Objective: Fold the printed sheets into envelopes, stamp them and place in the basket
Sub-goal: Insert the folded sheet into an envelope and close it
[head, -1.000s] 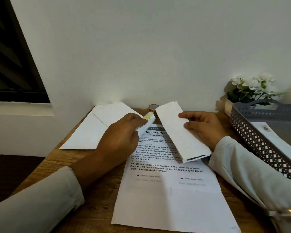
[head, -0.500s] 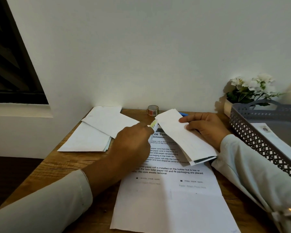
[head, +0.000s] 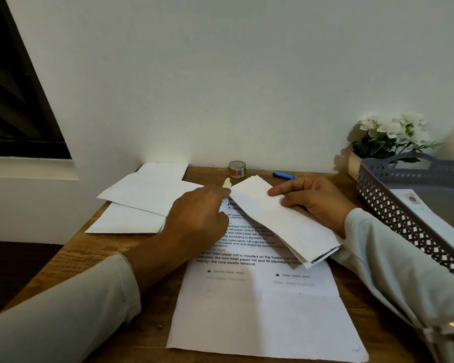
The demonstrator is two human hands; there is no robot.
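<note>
1. Here's the folded sheet (head: 281,218): thin, light paper. I'd expect it to flop at the long ends, with only the creases lending stiffness. Its layers gape at the near end, so a thumb-over, fingers-under hold along a long edge looks safest.
2. It sits slantwise over the flat printed sheet (head: 260,310), far corner toward the tape roll (head: 237,169).
3. The right hand (head: 315,200) pinches its far right edge, thumb on top.
4. The left hand (head: 197,216) is just left of that far corner, fingers curled round a small yellow-tipped stick (head: 226,183). Whether the tip touches the paper, I can't tell.
5. Further out on the tabletop (head: 116,258), a paper stack (head: 142,195) lies left. The basket (head: 393,205) waits right, one envelope (head: 430,218) already inside.
</note>
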